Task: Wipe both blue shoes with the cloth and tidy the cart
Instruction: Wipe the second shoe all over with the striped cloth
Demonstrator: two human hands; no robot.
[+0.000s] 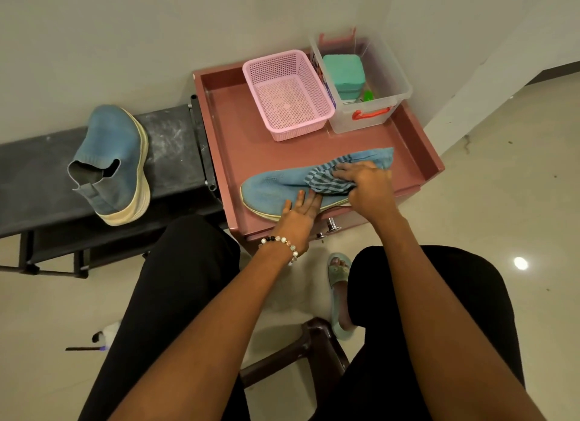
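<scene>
Pale tiled floor (489, 232) and plain walls surround a dusty-pink cart with a raised rim (417, 128), whose top serves as the surface. On it, near the front edge, one blue knit slip-on shoe with a cream sole (270, 191) lies lengthwise, toe to the left. The left hand (298, 213) rests on the shoe's near side with fingers straight, holding it down. The right hand (367, 185) presses a blue striped cloth (329, 178) onto the shoe's heel end, fingers curled over the bunched fabric (part of the cloth trails out to the right). At the back of the cart sit a pink perforated plastic basket (288, 94) and, just beside it, a clear plastic box with an orange handle (373, 106) holding a teal block-shaped item (343, 72). The second blue shoe (113, 160) lies on a dark bench (34, 182) to the cart's left, well apart from the first.
</scene>
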